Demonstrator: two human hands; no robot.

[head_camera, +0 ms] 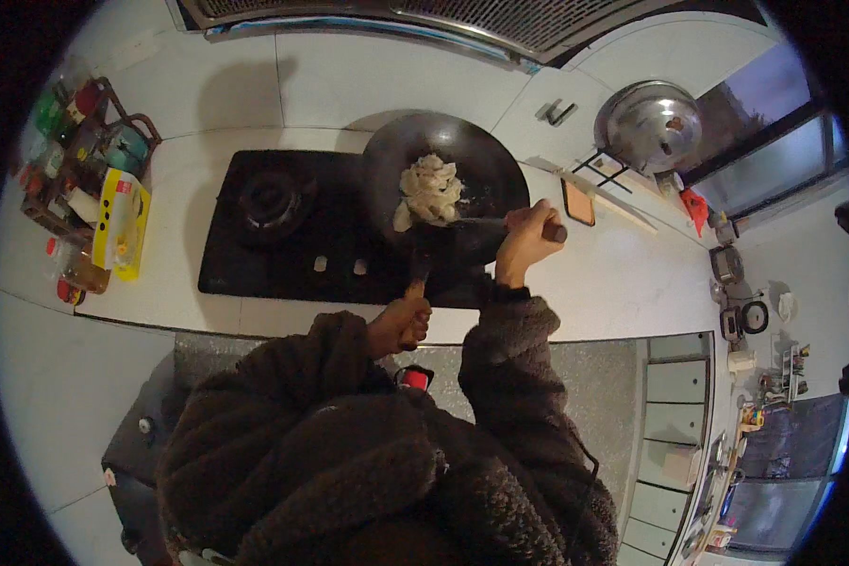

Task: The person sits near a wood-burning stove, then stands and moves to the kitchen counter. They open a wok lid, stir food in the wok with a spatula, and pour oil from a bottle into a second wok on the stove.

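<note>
A dark wok (484, 159) sits over the right side of a black two-burner gas hob (290, 262). Pale, sliced food (430, 187) lies heaped in the wok, left of its middle. My left hand (401, 327) is wrapped round the wok's wooden handle (415, 290), which points towards me. In my right hand (527, 240), at the wok's right rim, is the brown handle of a spatula (477, 221). Its metal shaft runs left to the food, and the blade's end is hidden there.
At the left, a brown rack (117, 102) holds bottles and jars beside a yellow box (122, 223) and an oil bottle (88, 267). The other burner (272, 201) is left of the wok. A large metal lid (647, 124) leans at the back right. Above hangs a range hood (467, 21).
</note>
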